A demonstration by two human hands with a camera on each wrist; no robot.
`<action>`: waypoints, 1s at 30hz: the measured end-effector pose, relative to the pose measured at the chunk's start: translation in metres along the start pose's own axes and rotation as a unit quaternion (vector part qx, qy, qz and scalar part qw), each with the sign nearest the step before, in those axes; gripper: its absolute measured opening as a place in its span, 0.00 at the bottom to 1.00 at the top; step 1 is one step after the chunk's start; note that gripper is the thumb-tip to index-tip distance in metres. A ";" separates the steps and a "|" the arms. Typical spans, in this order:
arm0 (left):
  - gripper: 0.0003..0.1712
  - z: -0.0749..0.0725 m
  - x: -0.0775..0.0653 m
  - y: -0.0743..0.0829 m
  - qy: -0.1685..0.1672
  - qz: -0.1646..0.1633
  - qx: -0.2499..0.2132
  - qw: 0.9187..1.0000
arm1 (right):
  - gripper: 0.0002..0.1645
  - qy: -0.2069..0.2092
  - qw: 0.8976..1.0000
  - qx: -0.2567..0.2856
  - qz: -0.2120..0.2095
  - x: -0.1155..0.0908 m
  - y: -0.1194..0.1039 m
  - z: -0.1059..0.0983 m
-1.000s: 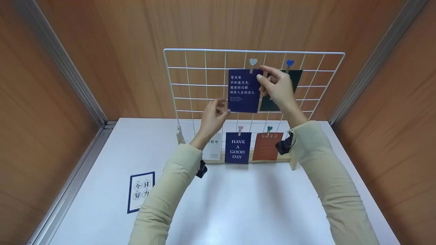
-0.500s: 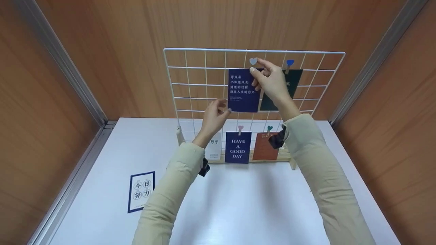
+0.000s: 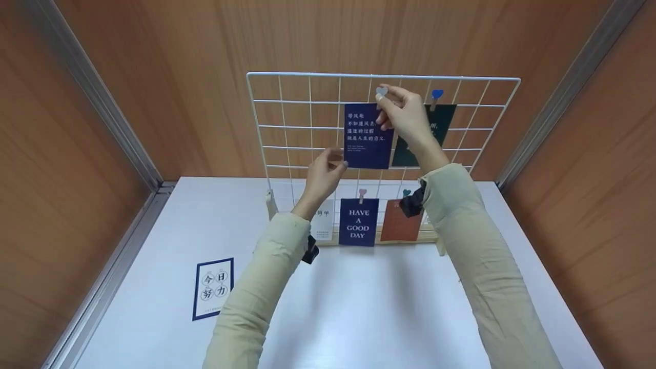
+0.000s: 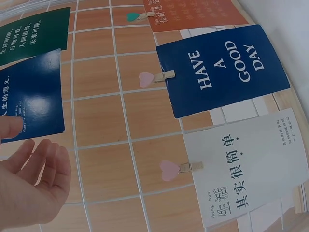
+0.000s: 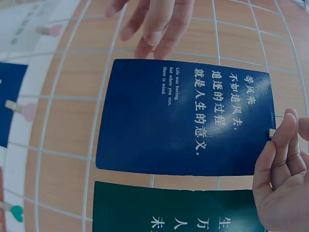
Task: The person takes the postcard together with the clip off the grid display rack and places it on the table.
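Against a white wire grid (image 3: 296, 127) hangs a dark blue card (image 3: 365, 154) with white Chinese writing. At its top edge is a clothespin with a pale heart (image 3: 382, 91). My right hand (image 3: 410, 115) pinches this clothespin between thumb and fingers; in the right wrist view, the right hand (image 5: 287, 176) hides most of it. My left hand (image 3: 323, 177) holds the card's lower left edge, thumb over the front; the left wrist view shows the left hand (image 4: 36, 181) with its other fingers curled by the edge. Beside this card hangs a dark green card (image 3: 443, 123), partly behind my right hand.
Lower on the grid hang a white card (image 4: 248, 166), a blue "HAVE A GOOD DAY" card (image 3: 359, 230) and an orange card (image 3: 397, 225), each with a heart clothespin. A blue-framed card (image 3: 214, 287) lies left on the white table (image 3: 353, 318). Wooden panels (image 3: 154, 77) surround it.
My right hand has moved left and slightly up from the card's upper right corner to the pale heart clothespin, uncovering more of the green card. My left hand stays at the blue card's edge.
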State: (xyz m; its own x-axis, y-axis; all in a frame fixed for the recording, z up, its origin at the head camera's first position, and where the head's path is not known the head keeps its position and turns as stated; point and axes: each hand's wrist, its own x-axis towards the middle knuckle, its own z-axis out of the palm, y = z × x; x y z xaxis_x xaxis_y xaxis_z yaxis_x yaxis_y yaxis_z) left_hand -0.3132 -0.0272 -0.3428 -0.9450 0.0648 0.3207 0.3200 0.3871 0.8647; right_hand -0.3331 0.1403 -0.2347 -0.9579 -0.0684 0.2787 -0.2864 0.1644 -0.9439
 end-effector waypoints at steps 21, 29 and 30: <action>0.13 0.007 0.001 -0.001 0.002 -0.007 -0.049 0.999 | 0.17 0.024 1.000 0.012 -0.009 0.005 0.002 0.000; 0.08 0.011 0.001 0.000 0.032 0.007 -0.019 0.999 | 0.17 0.029 1.000 0.000 -0.009 0.005 0.000 0.000; 0.08 0.011 0.001 0.000 0.035 0.006 -0.016 0.999 | 0.16 0.031 0.999 0.000 -0.008 0.005 0.000 0.000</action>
State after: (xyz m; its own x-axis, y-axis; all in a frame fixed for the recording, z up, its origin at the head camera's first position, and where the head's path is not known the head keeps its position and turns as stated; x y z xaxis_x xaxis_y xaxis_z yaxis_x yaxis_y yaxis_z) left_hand -0.3149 -0.0175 -0.3469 -0.9341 0.0052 0.3568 0.3350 0.3573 0.8718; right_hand -0.3381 0.1401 -0.2330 -0.9523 -0.0101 0.3049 -0.3024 0.1644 -0.9389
